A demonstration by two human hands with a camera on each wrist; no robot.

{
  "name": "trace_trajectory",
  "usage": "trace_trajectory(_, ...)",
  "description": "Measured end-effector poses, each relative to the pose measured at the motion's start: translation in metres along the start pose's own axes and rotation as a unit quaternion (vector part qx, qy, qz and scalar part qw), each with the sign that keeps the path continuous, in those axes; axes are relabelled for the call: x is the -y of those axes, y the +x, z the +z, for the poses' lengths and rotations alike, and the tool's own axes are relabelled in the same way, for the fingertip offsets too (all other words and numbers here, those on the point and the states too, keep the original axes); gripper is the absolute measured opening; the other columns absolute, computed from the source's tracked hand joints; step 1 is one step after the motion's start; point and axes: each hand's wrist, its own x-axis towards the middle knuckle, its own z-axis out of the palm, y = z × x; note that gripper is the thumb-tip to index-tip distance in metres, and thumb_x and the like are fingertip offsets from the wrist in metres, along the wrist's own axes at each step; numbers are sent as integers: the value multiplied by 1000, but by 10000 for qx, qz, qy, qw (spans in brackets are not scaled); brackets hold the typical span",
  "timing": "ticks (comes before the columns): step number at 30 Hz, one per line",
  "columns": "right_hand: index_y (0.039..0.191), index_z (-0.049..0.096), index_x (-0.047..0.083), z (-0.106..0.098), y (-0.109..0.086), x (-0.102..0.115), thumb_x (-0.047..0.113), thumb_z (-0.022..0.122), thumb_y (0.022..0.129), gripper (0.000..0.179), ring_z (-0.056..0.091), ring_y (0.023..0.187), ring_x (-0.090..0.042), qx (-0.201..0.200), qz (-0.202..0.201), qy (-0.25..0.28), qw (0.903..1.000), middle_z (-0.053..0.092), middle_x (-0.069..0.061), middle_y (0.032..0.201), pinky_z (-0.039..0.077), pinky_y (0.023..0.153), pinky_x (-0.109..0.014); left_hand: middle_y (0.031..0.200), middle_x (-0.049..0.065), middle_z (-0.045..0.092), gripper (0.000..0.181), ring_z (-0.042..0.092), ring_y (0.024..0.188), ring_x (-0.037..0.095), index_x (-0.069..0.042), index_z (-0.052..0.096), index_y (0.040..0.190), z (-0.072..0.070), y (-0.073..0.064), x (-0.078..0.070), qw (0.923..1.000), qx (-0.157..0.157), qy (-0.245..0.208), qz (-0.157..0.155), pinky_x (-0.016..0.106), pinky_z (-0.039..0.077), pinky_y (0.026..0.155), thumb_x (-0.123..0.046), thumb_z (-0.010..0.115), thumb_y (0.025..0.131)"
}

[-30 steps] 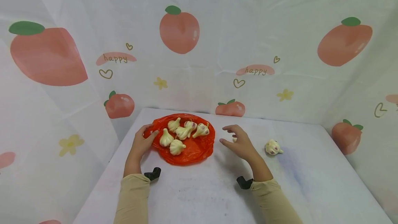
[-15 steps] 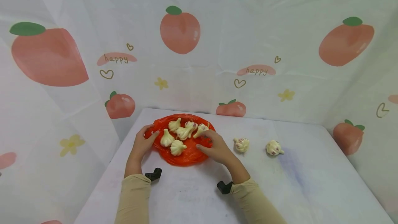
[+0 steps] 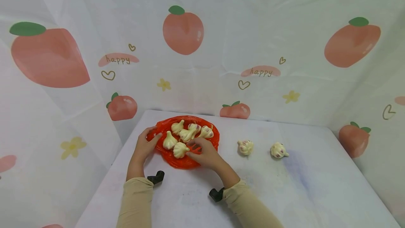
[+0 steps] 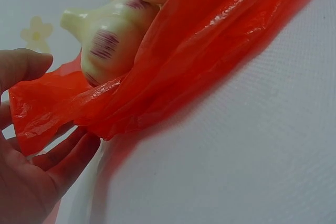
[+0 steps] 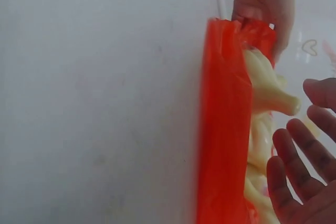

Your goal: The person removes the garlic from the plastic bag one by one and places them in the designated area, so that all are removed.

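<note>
A red plastic bag (image 3: 185, 165), opened wide like a shallow bowl, holds several white garlic bulbs. My left hand (image 3: 145, 147) is at the bag's left edge. In the left wrist view its thumb (image 4: 32, 64) stands off above the red film, while the bent fingers reach beneath it. My right hand (image 3: 207, 154) is over the bag's front right part, fingertips right beside the stem of the front garlic bulb (image 3: 179, 150). The right wrist view shows its fingers (image 5: 300, 163) spread and apart from that bulb (image 5: 265, 85).
Two purple-streaked garlic bulbs lie on the white table to the right of the bag: a nearer one (image 3: 245, 147) and a farther one (image 3: 278, 150). Behind the table (image 3: 196, 203) hangs a fruit-printed white cloth (image 3: 209, 73).
My right hand has moved left from beside a loose bulb to over the bag, approaching the front bulb. That loose bulb is now uncovered. My left hand stays at the bag's edge.
</note>
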Motion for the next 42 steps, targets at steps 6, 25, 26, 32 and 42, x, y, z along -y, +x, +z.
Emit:
trace_trajectory(6, 119, 73, 9, 3, 0, 1, 16, 78, 96, 24, 70, 108, -25, -72, -71, -91, 9999, 73, -4, 117, 62, 95, -42, 169, 16, 37, 60, 32, 157, 39, -13, 44, 160, 0, 1, 1, 10000, -12, 17, 31, 59, 36, 126, -36, 62, 107)
trace_trajectory(25, 118, 73, 8, 10, 5, -1, 15, 77, 97, 22, 69, 106, -25, -78, -76, -274, 9996, 74, -6, 116, 62, 94, -36, 170, 15, 37, 61, 32, 157, 39, -15, 45, 159, 1, 1, 2, 10000, -41, -44, -32, 60, 37, 125, -37, 63, 106)
trace_trajectory(26, 118, 73, 8, 10, 6, -1, 15, 77, 97, 23, 69, 106, -25, -78, -65, -283, 9995, 74, -6, 116, 62, 94, -36, 170, 16, 37, 61, 32, 157, 40, -15, 44, 160, 1, 2, 2, 10000, -41, -43, -35, 60, 37, 125, -36, 64, 105)
trace_trajectory(32, 118, 72, 7, 12, 7, -2, 14, 76, 97, 22, 69, 106, -26, -69, -12, -247, 9997, 73, -6, 115, 61, 94, -37, 170, 16, 37, 61, 32, 157, 39, -15, 44, 160, 1, 3, 3, 10000, -48, 2, -50, 60, 36, 126, -35, 63, 106)
trace_trajectory(42, 114, 73, 7, 11, 8, -2, 11, 75, 97, 18, 70, 103, -24, -130, -1, -206, 9997, 74, -6, 112, 62, 92, -37, 170, 15, 37, 61, 33, 157, 39, -15, 44, 159, 1, 3, 3, 10000, -56, 5, -43, 60, 37, 126, -37, 63, 106)
